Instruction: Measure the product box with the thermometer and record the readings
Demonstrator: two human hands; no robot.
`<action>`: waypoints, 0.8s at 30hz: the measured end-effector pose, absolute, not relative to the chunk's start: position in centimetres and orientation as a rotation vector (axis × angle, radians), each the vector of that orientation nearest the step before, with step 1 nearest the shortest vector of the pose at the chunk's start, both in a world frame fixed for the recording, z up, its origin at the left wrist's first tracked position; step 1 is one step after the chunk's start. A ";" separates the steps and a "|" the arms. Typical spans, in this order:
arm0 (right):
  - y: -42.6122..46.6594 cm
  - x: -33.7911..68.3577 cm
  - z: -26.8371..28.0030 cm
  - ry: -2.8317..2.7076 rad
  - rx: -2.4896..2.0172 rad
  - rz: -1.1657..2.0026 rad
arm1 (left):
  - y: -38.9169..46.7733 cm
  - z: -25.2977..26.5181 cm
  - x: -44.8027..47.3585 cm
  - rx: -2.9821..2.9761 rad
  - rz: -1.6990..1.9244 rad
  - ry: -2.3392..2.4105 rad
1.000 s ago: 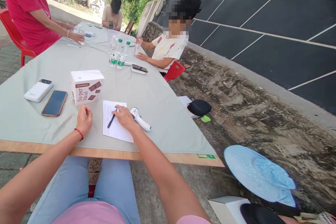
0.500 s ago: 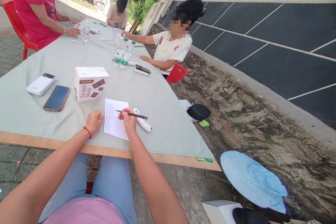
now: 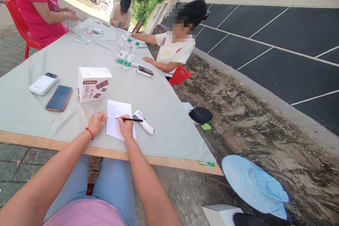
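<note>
Your right hand [image 3: 126, 126] pinches the pen [image 3: 134, 120] in a writing grip, tip angled left over the paper [image 3: 114, 129], flat at the table's near side. Your left hand [image 3: 97, 123], curled closed with nothing visible inside, sits at its left edge, perhaps for steadying. The white handheld device [image 3: 146, 126] lies right, probably for easy reach; the box [image 3: 94, 86] stands farther, leaving elbow room.

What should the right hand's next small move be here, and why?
Probably a light stroke with the pen on the paper: the right hand holds the pen in a writing grip, tip over the paper, though contact is unclear. The left hand, closed, lies at the paper's left edge.
</note>
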State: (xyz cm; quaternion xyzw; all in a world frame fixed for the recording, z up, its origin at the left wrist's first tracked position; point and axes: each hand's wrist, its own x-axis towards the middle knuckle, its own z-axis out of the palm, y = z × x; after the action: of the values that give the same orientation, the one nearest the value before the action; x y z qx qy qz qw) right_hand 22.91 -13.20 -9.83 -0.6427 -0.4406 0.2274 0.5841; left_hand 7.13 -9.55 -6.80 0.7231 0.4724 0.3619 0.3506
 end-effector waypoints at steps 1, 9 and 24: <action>-13.2 22.9 -9.9 -1.045 -1.501 0.526 | -9.5 -6.8 7.1 1.874 0.935 1.224; -13.1 22.9 -10.1 -1.081 -1.499 0.526 | -9.5 -6.8 7.2 1.880 0.924 1.223; -13.3 22.7 -9.7 -1.080 -1.532 0.540 | -9.8 -6.7 7.2 1.862 0.932 1.214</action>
State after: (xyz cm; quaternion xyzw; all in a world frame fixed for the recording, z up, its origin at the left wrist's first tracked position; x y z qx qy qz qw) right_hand 22.73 -13.34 -9.66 -0.6500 -0.4584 0.2294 0.5610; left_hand 7.16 -9.77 -6.72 0.7214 0.4704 0.3610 0.3578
